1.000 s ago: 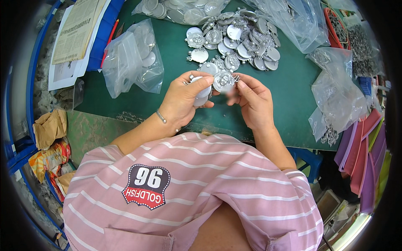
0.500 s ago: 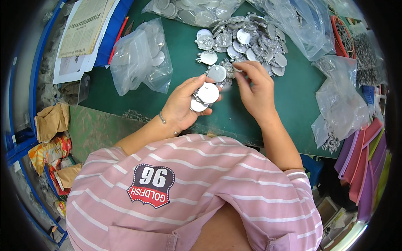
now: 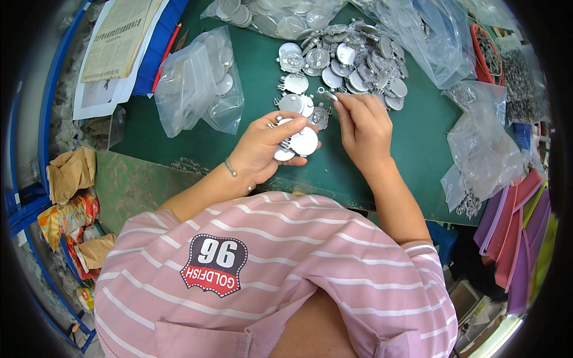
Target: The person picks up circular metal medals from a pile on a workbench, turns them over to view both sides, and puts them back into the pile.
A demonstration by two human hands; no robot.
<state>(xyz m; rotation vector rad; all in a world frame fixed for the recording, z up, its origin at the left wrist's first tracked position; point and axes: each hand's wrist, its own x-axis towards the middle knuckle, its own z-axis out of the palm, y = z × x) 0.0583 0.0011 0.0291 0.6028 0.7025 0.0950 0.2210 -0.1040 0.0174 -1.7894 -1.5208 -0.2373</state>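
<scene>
My left hand point(image 3: 258, 148) is closed around several round silver metal discs point(image 3: 304, 142), flat and shiny with small prongs at the rim, its thumb pressing on them. To the right, my right hand point(image 3: 365, 126) pinches a small silver metal piece point(image 3: 327, 93) that shows a ring at its end; its full shape is hidden by the fingers. Just beyond my left fingers, similar discs point(image 3: 290, 103) lie on the green tabletop, and a more openwork-looking one point(image 3: 319, 117) rests between my hands. A large heap of such silver discs point(image 3: 358, 65) spreads out past my right hand.
Clear plastic bags point(image 3: 200, 80) of discs lie at left and at the far edge. More plastic bags point(image 3: 486, 143) are at right, beside a red-rimmed container point(image 3: 486, 53) of small metal parts. A blue tray with papers point(image 3: 116, 51) and a red pencil point(image 3: 167, 56) stand far left.
My right hand has drawn slightly back from the heap, bringing the small ringed piece into view. Discs in my left hand have shifted under the thumb, the front one moving right and down.
</scene>
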